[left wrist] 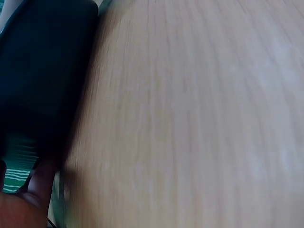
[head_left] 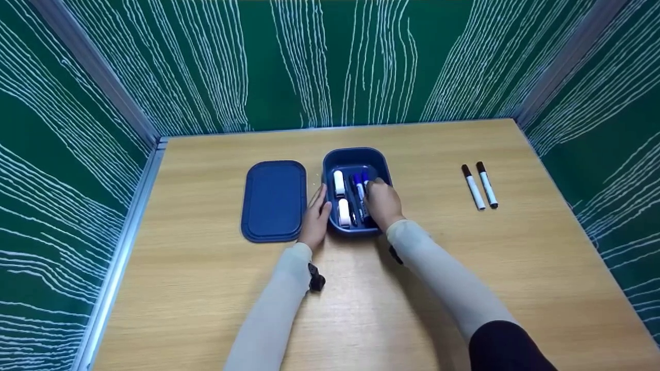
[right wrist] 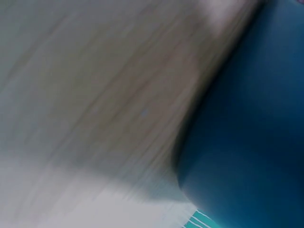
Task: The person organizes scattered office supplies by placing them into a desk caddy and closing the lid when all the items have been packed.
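Note:
In the head view a dark blue box (head_left: 379, 159) stands uncovered at the middle of the table. Inside lie two white objects, one a white block (head_left: 344, 212), and several markers, among them a blue-capped marker (head_left: 359, 186). My left hand (head_left: 314, 221) rests along the box's left wall with its fingers fairly straight. Reaching in over the right wall, my right hand (head_left: 384, 202) has curled fingers at a second blue-capped marker (head_left: 365, 176), which it seems to pinch; its fingertips are partly hidden. Both wrist views show the box's outer wall (right wrist: 247, 133) close up.
A flat dark blue lid (head_left: 274, 201) lies left of the box. Two dark-capped white markers, a left one (head_left: 474, 188) and a right one (head_left: 488, 185), lie to the right on the wooden table (head_left: 356, 319). Green walls (head_left: 340, 62) with white lines enclose the back and sides.

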### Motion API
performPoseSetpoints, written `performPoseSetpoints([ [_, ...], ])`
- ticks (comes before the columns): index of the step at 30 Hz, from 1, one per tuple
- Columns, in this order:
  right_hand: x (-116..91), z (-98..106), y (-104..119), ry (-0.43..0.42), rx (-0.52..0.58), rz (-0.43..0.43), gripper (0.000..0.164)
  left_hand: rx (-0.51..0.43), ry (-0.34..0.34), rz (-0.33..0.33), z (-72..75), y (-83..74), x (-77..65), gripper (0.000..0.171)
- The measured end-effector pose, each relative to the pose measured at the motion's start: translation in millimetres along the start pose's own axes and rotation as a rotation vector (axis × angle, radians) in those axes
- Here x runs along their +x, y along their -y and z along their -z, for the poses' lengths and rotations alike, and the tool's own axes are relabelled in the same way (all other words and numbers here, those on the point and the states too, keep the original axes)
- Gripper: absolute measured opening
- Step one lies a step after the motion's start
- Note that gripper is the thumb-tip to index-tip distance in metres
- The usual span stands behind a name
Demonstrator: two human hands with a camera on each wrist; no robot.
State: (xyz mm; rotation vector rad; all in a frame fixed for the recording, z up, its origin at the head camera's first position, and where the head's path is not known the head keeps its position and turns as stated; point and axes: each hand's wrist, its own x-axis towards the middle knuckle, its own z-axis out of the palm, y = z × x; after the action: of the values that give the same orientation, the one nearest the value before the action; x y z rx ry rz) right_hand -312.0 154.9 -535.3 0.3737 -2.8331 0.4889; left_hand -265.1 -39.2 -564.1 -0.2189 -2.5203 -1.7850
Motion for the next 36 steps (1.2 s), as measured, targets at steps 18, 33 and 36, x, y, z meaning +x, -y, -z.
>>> performPoseSetpoints([
  [18,1.4,-4.6,4.7,0.098,-0.014,-0.03,0.01,-0.008,0.017,-0.005,0.9,0.4,-0.3,0.052],
  [33,2.0,-4.5,4.3,0.102,-0.014,-0.004,0.014,0.013,0.009,0.016,1.8,-3.5,-1.5,0.052],
  [36,2.2,-4.6,4.4,0.059,-0.055,0.029,0.014,0.012,0.011,0.011,1.7,-3.7,-1.5,0.052],
])
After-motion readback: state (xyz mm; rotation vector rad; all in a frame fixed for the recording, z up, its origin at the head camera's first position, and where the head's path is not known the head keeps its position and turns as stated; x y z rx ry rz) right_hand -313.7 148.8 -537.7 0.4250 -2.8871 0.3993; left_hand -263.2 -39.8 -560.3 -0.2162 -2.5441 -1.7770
